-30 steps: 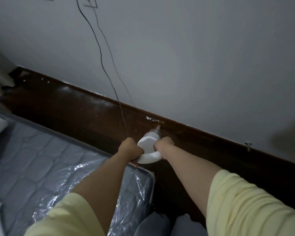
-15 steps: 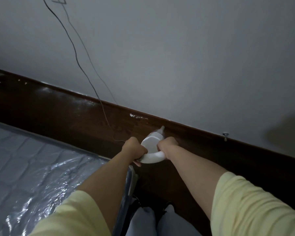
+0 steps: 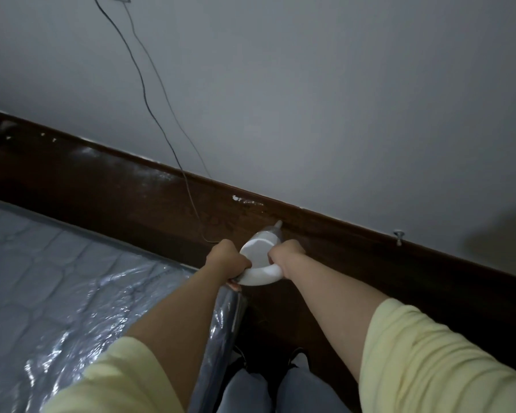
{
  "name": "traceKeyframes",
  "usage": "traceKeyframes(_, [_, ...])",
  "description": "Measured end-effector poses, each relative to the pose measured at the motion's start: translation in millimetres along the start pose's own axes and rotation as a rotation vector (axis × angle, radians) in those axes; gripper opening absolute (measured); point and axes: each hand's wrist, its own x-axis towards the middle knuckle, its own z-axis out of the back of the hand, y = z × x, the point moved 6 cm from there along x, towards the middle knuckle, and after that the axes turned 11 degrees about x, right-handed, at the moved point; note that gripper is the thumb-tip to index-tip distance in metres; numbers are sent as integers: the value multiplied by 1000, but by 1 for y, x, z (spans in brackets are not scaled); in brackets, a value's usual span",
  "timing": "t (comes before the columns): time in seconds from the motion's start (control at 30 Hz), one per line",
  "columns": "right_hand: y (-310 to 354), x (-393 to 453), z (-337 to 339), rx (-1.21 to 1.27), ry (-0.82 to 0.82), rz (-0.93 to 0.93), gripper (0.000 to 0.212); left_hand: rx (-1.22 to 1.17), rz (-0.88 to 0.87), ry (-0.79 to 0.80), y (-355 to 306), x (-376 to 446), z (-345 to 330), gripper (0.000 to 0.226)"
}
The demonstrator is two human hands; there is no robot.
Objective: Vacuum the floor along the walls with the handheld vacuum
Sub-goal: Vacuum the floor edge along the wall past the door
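Left hand (image 3: pixel 225 257) and right hand (image 3: pixel 286 254) both grip white handheld vacuum (image 3: pixel 259 260); nozzle tip looks to touch dark floor (image 3: pixel 131 198) beside wall (image 3: pixel 310 99), dim view.

Both sleeves (image 3: pixel 435 362) run off the bottom edge; the cord's (image 3: pixel 149 99) top is cut off.
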Motion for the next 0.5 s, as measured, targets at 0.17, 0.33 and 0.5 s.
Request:
traceKeyframes(0.17, [15, -13, -46, -28, 31, 7, 38, -7, 30, -56, 36, 1, 34, 30])
traceKeyframes(0.33, [29, -19, -76, -45, 27, 25, 42, -26, 46, -74, 59, 8, 53, 29])
traceKeyframes(0.5, [34, -15, -81, -38, 9, 18, 41, -27, 21, -71, 60, 16, 61, 29])
